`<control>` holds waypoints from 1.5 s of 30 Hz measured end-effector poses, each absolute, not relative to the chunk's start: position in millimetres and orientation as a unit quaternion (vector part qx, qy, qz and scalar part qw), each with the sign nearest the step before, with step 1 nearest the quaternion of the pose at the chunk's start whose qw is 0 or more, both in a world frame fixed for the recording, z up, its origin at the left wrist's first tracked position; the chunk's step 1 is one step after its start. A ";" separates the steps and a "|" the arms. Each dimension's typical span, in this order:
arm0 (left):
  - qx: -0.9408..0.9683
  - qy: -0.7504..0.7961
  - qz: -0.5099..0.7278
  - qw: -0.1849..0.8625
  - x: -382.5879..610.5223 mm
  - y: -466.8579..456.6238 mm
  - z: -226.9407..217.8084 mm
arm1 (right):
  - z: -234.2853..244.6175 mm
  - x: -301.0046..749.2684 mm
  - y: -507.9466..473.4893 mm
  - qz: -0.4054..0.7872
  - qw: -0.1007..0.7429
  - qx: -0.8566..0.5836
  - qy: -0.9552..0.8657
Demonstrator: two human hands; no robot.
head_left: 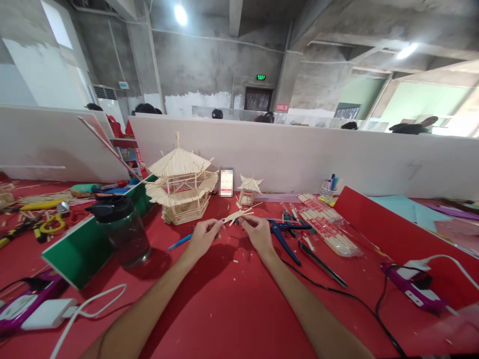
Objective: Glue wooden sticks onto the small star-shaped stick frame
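Note:
Between my two hands is a small piece made of thin wooden sticks (pixel 233 216), crossing one another. My left hand (pixel 204 237) pinches its left end, and my right hand (pixel 256 232) has thumb and finger closed on its right side. Just beyond stands a small wooden-stick pavilion (pixel 250 190) with upturned roof corners. A larger two-tiered stick pavilion (pixel 183 182) rises at the back left. Close to my left hand lies a blue pen-like tool (pixel 180 242). Right of my right hand rests a dark blue hand cutter (pixel 285 242).
A dark water bottle (pixel 121 232) stands left, beside a green divider (pixel 80 262). Packs of wooden sticks (pixel 329 229) and a black rod-like tool (pixel 322 264) lie right. Purple power strips (pixel 413 289) with cables sit on both sides. A white partition (pixel 299 157) bounds the back.

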State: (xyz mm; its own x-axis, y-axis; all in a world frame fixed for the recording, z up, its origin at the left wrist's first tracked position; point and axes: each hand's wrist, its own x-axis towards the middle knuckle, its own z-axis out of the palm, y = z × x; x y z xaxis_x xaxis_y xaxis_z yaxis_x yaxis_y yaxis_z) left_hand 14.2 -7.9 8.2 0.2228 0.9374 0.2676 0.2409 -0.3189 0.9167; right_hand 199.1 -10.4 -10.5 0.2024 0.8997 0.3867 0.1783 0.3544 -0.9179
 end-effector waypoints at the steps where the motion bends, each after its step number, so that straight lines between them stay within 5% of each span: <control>1: 0.680 0.436 0.446 0.385 14.1 -8.0 7.7 | -10.4 198.4 -10.6 0.300 0.608 -0.482 -0.555; 23: 0.713 0.448 0.428 0.328 14.6 -10.9 5.4 | -12.9 189.2 -11.1 0.511 0.617 -0.440 -0.406; 27: 0.687 0.447 0.450 0.354 13.7 -8.9 5.2 | -13.9 188.8 -14.4 0.527 0.572 -0.444 -0.446; 34: 0.694 0.429 0.470 0.337 7.6 -7.2 10.2 | -13.8 195.2 -23.4 0.564 0.354 -0.415 -0.620; 45: 0.788 0.441 0.388 0.182 -3.4 -5.9 9.7 | -0.1 222.6 -21.2 0.537 0.478 -0.407 -0.564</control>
